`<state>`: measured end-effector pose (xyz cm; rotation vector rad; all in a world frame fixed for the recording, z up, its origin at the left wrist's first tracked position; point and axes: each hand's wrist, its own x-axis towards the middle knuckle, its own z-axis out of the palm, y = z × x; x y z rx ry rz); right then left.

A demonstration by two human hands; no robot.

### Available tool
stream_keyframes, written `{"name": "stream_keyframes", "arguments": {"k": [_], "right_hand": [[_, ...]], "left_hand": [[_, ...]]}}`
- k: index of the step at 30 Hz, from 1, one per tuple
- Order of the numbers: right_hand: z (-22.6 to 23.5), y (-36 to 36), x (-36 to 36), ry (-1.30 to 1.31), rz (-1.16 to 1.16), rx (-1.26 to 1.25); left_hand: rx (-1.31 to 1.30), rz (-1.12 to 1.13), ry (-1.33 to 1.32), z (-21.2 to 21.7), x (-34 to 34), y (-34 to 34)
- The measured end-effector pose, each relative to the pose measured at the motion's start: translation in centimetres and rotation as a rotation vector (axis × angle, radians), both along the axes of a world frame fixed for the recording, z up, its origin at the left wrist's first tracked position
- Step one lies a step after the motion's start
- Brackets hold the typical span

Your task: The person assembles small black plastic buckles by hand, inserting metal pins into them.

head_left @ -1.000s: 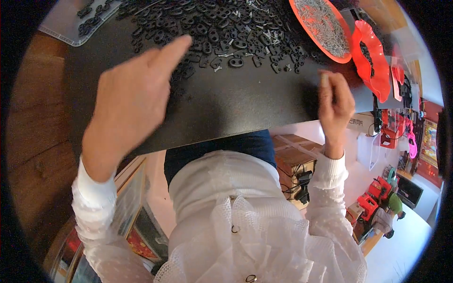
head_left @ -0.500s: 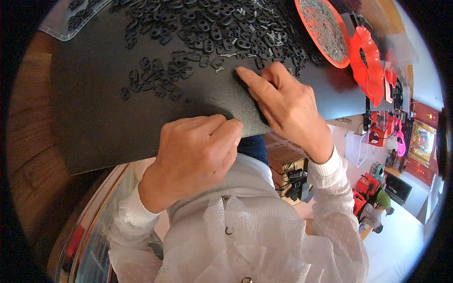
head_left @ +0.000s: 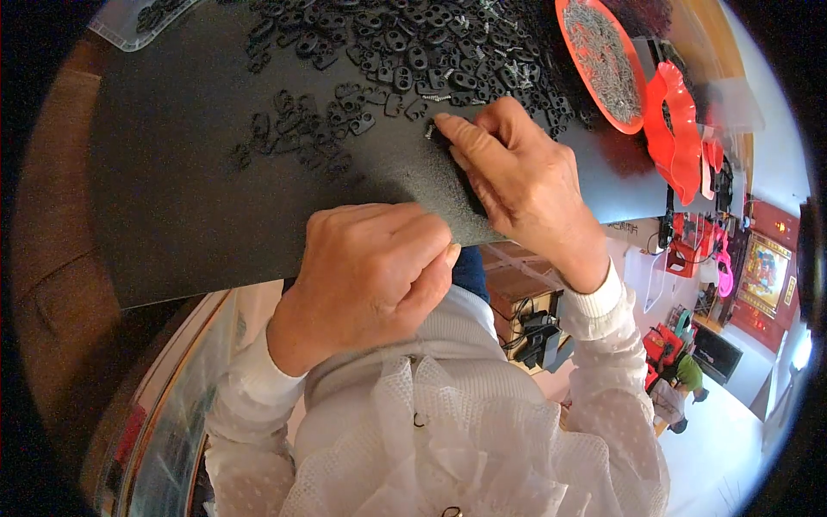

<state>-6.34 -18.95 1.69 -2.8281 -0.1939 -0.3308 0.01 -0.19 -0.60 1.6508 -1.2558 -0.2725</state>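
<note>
My left hand [head_left: 379, 276] is closed in a fist, back up, at the near edge of the dark tabletop [head_left: 181, 207]; what its fingers hold, if anything, is hidden. My right hand [head_left: 525, 168] reaches over the table with its index finger stretched out and the other fingers bent beneath. Beside that fingertip lies a small metal spring [head_left: 429, 131]. Left of it is a loose group of small black plastic pieces [head_left: 297, 133]. Farther back spreads a big heap of black two-hole cord locks [head_left: 402, 79], with several springs scattered among them.
An orange-red plate [head_left: 638, 112] full of metal springs stands at the far right, beside a red wavy-rimmed dish [head_left: 680, 155]. At the far left is a clear plastic tray [head_left: 129, 41] with black parts. Two people [head_left: 680, 388] are in the background at right.
My right index fingertip has come closer to the loose spring. My left hand has shifted slightly right and stays closed. The whole view has moved a little, so the table's contents appear farther right.
</note>
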Motion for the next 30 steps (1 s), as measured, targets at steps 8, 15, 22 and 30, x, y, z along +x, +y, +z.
{"name": "stream_keyframes", "arguments": {"k": [8, 15, 22, 30], "right_hand": [[0.1, 0.8, 2.8, -0.023, 0.027, -0.038], [0.8, -0.6, 2.5, -0.018, 0.038, 0.002], [1.8, -0.7, 4.3, 0.005, 0.273, -0.213], [2.5, -0.6, 5.3, 0.003, 0.457, -0.406]], "left_hand": [[-0.015, 0.014, 0.024, -0.3, 0.0, 0.2], [-0.023, 0.018, 0.042, -0.2, 0.0, 0.3], [-0.051, 0.039, 0.089, -0.2, 0.2, 0.2], [-0.028, 0.056, 0.105, -0.1, 0.3, 0.5]]}}
